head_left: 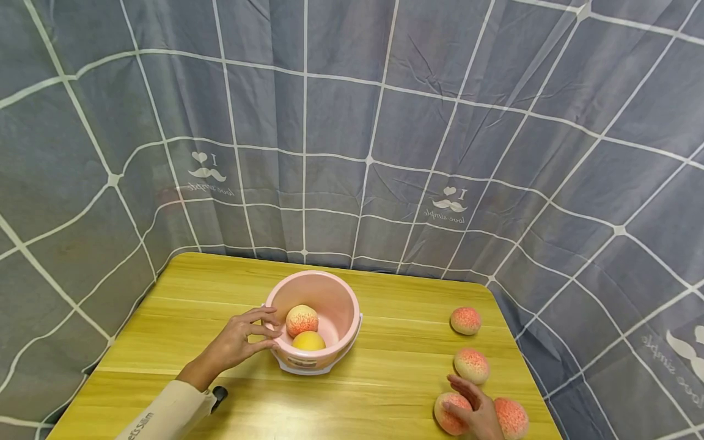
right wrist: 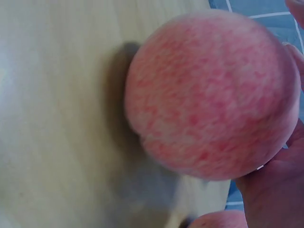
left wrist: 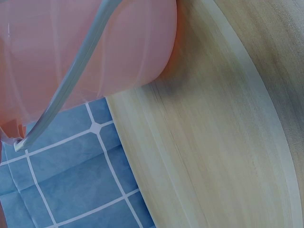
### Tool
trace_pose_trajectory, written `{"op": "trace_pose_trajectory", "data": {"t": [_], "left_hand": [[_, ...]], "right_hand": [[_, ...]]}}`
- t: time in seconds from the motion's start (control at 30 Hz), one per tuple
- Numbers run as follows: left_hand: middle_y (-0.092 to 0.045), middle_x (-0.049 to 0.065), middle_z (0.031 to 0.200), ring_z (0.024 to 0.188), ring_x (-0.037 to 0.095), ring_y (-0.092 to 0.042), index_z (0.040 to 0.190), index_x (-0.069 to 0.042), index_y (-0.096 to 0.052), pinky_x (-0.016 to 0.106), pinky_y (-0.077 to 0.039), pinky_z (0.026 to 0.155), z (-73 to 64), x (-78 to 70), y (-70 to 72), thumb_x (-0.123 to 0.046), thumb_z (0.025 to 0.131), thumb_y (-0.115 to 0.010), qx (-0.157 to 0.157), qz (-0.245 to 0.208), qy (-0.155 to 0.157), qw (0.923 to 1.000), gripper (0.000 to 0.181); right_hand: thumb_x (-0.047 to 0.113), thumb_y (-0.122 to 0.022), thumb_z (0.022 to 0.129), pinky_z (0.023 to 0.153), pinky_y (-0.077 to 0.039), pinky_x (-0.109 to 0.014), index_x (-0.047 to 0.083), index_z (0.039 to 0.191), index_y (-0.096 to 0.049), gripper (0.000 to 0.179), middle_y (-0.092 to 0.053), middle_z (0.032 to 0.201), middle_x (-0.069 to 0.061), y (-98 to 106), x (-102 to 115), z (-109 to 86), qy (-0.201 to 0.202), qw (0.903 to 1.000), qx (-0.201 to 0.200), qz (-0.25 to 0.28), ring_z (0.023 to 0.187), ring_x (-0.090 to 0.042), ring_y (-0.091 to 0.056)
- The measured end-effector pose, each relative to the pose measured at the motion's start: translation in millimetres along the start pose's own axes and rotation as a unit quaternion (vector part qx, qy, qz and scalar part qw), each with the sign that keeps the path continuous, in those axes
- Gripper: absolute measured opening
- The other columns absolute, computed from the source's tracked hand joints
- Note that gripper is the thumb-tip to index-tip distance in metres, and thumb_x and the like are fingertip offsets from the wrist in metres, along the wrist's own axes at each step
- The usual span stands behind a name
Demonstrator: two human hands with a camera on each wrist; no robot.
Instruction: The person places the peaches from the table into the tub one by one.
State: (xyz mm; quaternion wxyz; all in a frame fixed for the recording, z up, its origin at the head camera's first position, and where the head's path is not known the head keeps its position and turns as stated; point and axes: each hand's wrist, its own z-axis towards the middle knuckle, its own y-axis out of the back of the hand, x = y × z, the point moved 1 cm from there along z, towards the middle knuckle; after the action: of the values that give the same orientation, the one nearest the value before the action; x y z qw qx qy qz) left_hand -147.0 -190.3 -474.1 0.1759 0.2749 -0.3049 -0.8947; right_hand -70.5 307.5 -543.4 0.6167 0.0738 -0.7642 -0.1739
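A pink bucket (head_left: pixel 343 293) with a pale handle (left wrist: pixel 71 78) stands on the table. My left hand (head_left: pixel 242 337) holds its left rim, fingertips over the edge. Inside lie a red-speckled peach (head_left: pixel 302 320) and a smooth yellow round fruit (head_left: pixel 309 341). At the table's right, my right hand (head_left: pixel 480 410) grips a peach (right wrist: pixel 213 95) between thumb and fingers. Close by on its right sits another peach (head_left: pixel 513 418), and just beyond the fingertips is a third peach (head_left: pixel 472 365). The right wrist view shows the gripped peach large, its shadow on the table behind it.
One more peach (head_left: pixel 465 321) lies farther back on the right. The yellow wood-grain table (head_left: pixel 396 342) is bordered behind and at the sides by a grey curtain (head_left: pixel 330 122) with white lines. A dark device (head_left: pixel 219 397) sits at my left wrist.
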Motion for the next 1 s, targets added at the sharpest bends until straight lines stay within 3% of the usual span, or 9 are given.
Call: {"op": "trace_pose_trajectory", "data": {"t": [0.27,0.5,0.63,0.87,1.0], "left_hand": [[-0.068,0.002,0.100,0.103,0.037,-0.062,0.086,-0.012,-0.079,0.015,-0.040,0.103,-0.3,0.1,-0.4,-0.002,0.060,-0.087,0.003,0.000,0.003,1.0000,0.030],[-0.068,0.001,0.099,0.103,0.037,-0.062,0.085,-0.010,-0.079,0.013,-0.038,0.103,-0.2,0.0,0.0,-0.001,0.059,-0.087,0.001,-0.001,0.002,1.0000,0.029],[-0.068,0.001,0.099,0.103,0.037,-0.062,0.085,-0.011,-0.079,0.014,-0.039,0.103,-1.0,0.5,0.2,-0.002,0.059,-0.087,0.001,-0.001,0.002,1.0000,0.028],[-0.068,0.003,0.101,0.102,0.037,-0.063,0.085,-0.009,-0.079,0.026,-0.050,0.096,-1.3,0.2,0.2,-0.003,0.060,-0.087,0.005,0.008,0.006,0.9999,0.027],[-0.068,0.003,0.101,0.103,0.037,-0.062,0.085,-0.008,-0.079,0.024,-0.048,0.098,-1.1,-0.1,0.4,-0.002,0.060,-0.087,0.005,0.005,0.005,1.0000,0.027]], "right_hand": [[0.017,-0.085,0.072,0.094,-0.051,-0.039,-0.001,0.138,-0.049,0.077,-0.051,0.135,-0.024,2,-14,-1.7,-0.069,0.9976,0.001,-0.013,0.123,-0.039,-0.048],[0.017,-0.085,0.072,0.090,-0.053,-0.039,-0.001,0.141,-0.044,0.083,-0.048,0.138,-0.024,4,-28,-1.9,-0.081,0.9964,0.022,-0.012,0.112,-0.029,-0.058],[0.019,-0.086,0.072,0.085,-0.055,-0.041,-0.001,0.141,-0.043,0.084,-0.052,0.131,-0.024,4,-32,-3.6,-0.085,0.9953,0.034,-0.030,0.103,-0.026,-0.061],[0.025,-0.088,0.068,0.080,-0.056,-0.042,0.000,0.138,-0.048,0.084,-0.056,0.123,-0.023,3,-32,-5.8,-0.090,0.9947,0.015,-0.046,0.097,-0.027,-0.062],[0.022,-0.087,0.070,0.080,-0.056,-0.042,-0.002,0.137,-0.047,0.082,-0.056,0.122,-0.024,3,-30,-7.1,-0.080,0.9958,0.015,-0.042,0.097,-0.028,-0.063]]}}
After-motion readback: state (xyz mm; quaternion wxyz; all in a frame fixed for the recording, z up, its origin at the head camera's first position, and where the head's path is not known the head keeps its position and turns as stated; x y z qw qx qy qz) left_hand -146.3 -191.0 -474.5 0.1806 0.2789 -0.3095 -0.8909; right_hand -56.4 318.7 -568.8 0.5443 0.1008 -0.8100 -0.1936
